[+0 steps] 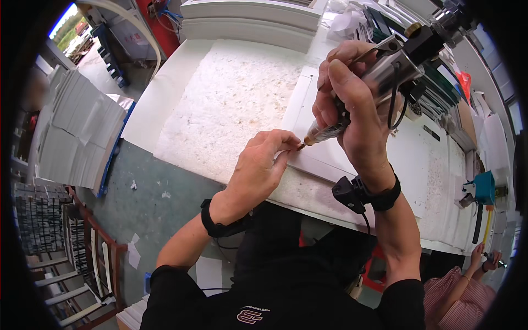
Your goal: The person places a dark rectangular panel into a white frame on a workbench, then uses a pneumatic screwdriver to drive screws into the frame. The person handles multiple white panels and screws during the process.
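Note:
My right hand [357,99] is wrapped round a metal-bodied power screwdriver [327,131], its narrow tip pointing down and to the left. That tip meets the left corner of a white board [324,162], which lies flat on the bench. At the same corner my left hand [258,159] is closed, thumb and forefinger pinched right beside the tip. Something small and dark shows there, too small to name. Each of my wrists has a black strap, and the right one carries a small black box [347,193].
A pale worn mat [220,93] covers the bench [143,124]. White boards [247,25] are stacked at the back, and another tall stack [82,126] stands left. Dark strips [440,82] and a teal tool [484,188] lie right. A person in a striped top [462,297] is at lower right.

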Tool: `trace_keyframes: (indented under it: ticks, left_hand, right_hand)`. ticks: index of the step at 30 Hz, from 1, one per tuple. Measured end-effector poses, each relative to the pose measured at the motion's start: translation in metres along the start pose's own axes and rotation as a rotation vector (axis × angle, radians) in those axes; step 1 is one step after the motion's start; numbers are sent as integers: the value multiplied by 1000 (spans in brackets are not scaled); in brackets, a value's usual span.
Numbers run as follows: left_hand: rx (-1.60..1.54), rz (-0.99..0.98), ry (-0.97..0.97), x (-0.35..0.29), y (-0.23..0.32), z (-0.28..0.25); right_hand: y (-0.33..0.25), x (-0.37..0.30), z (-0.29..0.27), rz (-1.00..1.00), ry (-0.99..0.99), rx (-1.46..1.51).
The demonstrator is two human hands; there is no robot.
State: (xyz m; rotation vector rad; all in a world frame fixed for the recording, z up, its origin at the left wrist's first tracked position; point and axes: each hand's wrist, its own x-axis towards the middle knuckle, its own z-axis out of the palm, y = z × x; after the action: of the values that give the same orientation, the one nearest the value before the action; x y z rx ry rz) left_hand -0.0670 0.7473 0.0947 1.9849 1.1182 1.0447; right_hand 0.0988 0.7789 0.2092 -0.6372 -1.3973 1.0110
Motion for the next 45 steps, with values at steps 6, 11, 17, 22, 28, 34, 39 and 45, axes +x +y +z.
trace_keyframes:
  ticks: [6, 11, 17, 22, 28, 34, 39, 45]
  left_hand:
    - [-37, -8, -15, 1, -4, 0]
    - [295, 185, 9, -3, 0, -14]
    - [411, 304, -39, -6, -11, -15]
    - [470, 355, -69, -1, -8, -16]
    - [501, 388, -103, 0, -3, -24]
    - [555, 319, -270, 16, 18, -34]
    - [414, 355, -388, 84, 55, -18]
    - [240, 427, -488, 178, 62, 93]
  right_hand:
    - [5, 2, 4, -9, 44, 126]
    - [9, 6, 0, -10, -42, 47]
    - [11, 3, 3, -59, -136, -8]
    - [21, 2, -3, -48, -179, -4]
    - [23, 5, 7, -76, -217, -65]
    - [1, 5, -10, -43, -90, 7]
    - [-51, -18, -91, -149, 170, -76]
    - [-74, -52, -184, -219, 459, -103]
